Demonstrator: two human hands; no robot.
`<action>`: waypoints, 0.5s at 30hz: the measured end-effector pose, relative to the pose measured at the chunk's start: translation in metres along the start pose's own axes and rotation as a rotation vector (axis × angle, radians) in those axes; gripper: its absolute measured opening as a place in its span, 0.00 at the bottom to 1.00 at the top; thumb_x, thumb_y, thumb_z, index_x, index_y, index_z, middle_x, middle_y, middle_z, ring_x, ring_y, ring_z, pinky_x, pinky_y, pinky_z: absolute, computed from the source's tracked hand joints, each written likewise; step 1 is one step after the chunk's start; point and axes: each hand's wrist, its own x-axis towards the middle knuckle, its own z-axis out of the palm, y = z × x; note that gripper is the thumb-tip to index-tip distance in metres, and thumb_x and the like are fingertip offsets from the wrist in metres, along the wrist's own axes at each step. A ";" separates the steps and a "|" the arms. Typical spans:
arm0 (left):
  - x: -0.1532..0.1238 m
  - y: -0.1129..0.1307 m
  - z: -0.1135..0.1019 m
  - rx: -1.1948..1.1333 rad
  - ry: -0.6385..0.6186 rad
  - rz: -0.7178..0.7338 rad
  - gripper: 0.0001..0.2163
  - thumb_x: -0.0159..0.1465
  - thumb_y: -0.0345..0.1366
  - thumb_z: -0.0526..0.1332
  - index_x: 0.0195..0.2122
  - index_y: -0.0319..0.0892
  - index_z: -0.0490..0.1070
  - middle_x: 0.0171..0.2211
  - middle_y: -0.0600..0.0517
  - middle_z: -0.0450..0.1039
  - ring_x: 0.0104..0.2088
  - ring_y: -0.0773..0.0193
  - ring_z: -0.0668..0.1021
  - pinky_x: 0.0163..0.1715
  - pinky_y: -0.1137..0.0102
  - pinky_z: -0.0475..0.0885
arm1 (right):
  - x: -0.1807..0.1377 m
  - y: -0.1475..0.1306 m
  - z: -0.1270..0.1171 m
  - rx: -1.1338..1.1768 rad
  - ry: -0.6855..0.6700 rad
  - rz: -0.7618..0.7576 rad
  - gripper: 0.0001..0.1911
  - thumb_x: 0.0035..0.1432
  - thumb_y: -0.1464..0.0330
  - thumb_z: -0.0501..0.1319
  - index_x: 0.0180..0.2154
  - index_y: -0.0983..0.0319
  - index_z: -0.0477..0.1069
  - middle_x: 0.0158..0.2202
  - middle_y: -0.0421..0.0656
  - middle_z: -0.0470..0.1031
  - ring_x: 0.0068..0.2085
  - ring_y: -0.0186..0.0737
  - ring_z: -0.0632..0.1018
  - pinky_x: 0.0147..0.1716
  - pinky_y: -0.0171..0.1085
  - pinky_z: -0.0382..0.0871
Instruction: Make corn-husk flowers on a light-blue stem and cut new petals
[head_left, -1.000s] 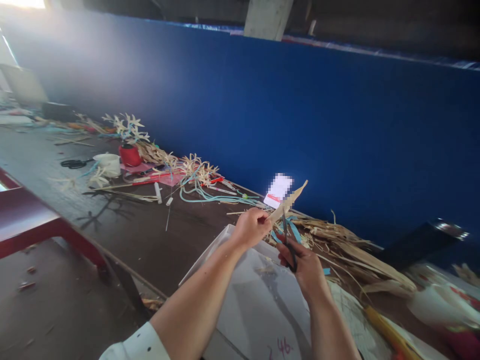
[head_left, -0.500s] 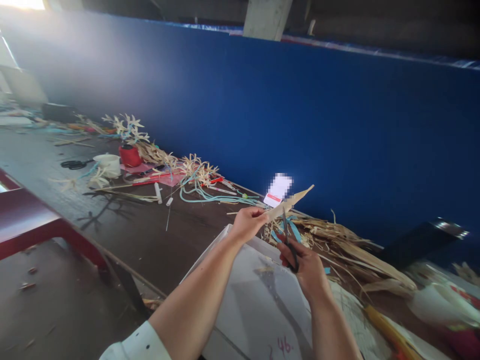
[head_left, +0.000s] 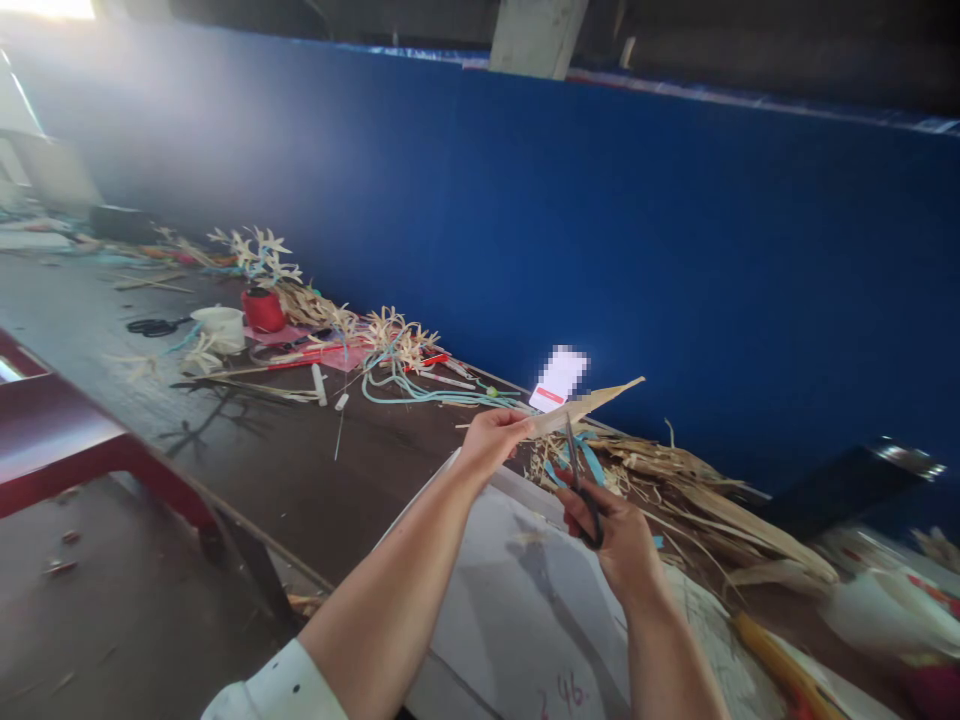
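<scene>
My left hand pinches one end of a pale dried husk strip, which tapers to a point toward the right. My right hand is closed round the handles of dark scissors. Their blades point up and reach the lower edge of the strip; whether they are parted I cannot make out. Behind the strip a lit phone leans near the blue wall. Under the strip lie pale clippings and blue scraps.
A white box stands before me. Dried husks heap along the wall at right. Husk flowers, light-blue cords, a white cup, a red spool and other scissors lie on the table at left. A red-brown stool stands lower left.
The husk strip has tilted flatter, its pointed tip moving right and slightly down. Both hands keep their holds, with only slight shifts. The whole view has shifted a little.
</scene>
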 end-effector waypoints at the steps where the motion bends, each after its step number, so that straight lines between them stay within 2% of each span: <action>1: 0.000 0.001 0.000 0.007 0.000 0.000 0.11 0.50 0.41 0.63 0.28 0.38 0.73 0.20 0.56 0.65 0.17 0.75 0.63 0.19 0.76 0.56 | 0.000 0.001 0.000 0.001 -0.003 -0.002 0.28 0.43 0.54 0.68 0.44 0.64 0.76 0.18 0.39 0.66 0.21 0.33 0.66 0.21 0.34 0.58; 8: -0.007 0.009 0.000 0.148 -0.042 -0.045 0.10 0.51 0.41 0.64 0.29 0.39 0.74 0.16 0.57 0.62 0.17 0.74 0.62 0.19 0.76 0.57 | 0.003 0.007 -0.002 0.035 0.012 0.012 0.28 0.42 0.56 0.69 0.45 0.64 0.75 0.18 0.39 0.66 0.21 0.34 0.66 0.22 0.34 0.58; 12: -0.007 0.005 0.000 0.178 -0.117 -0.023 0.10 0.51 0.40 0.64 0.30 0.39 0.75 0.18 0.56 0.66 0.19 0.73 0.65 0.21 0.76 0.60 | 0.004 0.007 -0.002 0.047 0.024 0.034 0.28 0.43 0.56 0.68 0.45 0.64 0.75 0.19 0.39 0.68 0.21 0.34 0.67 0.21 0.34 0.58; 15: -0.006 0.003 0.002 0.164 -0.101 -0.016 0.10 0.51 0.39 0.64 0.30 0.38 0.75 0.20 0.56 0.68 0.19 0.73 0.66 0.21 0.77 0.61 | 0.004 0.005 -0.001 0.019 0.011 0.023 0.28 0.44 0.55 0.67 0.46 0.63 0.75 0.21 0.40 0.70 0.23 0.35 0.68 0.22 0.34 0.60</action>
